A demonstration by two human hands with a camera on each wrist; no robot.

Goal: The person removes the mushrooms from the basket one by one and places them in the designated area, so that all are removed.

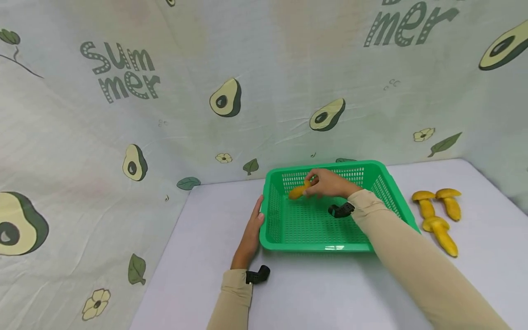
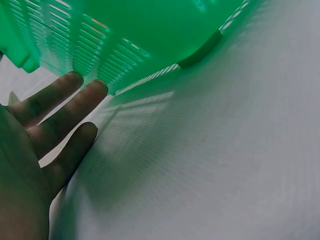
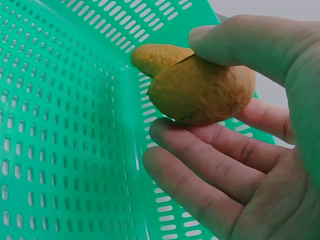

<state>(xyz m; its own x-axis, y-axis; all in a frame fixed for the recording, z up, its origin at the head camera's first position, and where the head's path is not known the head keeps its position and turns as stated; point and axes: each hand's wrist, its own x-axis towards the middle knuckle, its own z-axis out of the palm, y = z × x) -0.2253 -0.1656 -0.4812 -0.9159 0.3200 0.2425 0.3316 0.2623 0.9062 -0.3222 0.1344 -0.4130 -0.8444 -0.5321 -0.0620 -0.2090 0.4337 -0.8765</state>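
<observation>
In the head view my right hand [image 1: 329,184] is inside a green plastic basket [image 1: 317,248], near its back left corner. It pinches a yellow-brown mushroom [image 3: 202,90] by the cap, thumb on one side and fingers on the other, as the right wrist view shows; the stem points away from the palm. My left hand [image 1: 250,231] is at the basket's left side, its fingers straight along the outer wall. In the left wrist view the fingertips [image 2: 95,92] reach the slotted wall, and the thumb is out of sight.
Right of the basket, three yellow mushrooms lie on the white table [image 1: 305,293]: a back left one [image 1: 426,208], a back right one [image 1: 453,208] and a front one [image 1: 445,236]. Behind the table hangs a cloth [image 1: 272,68] printed with avocados.
</observation>
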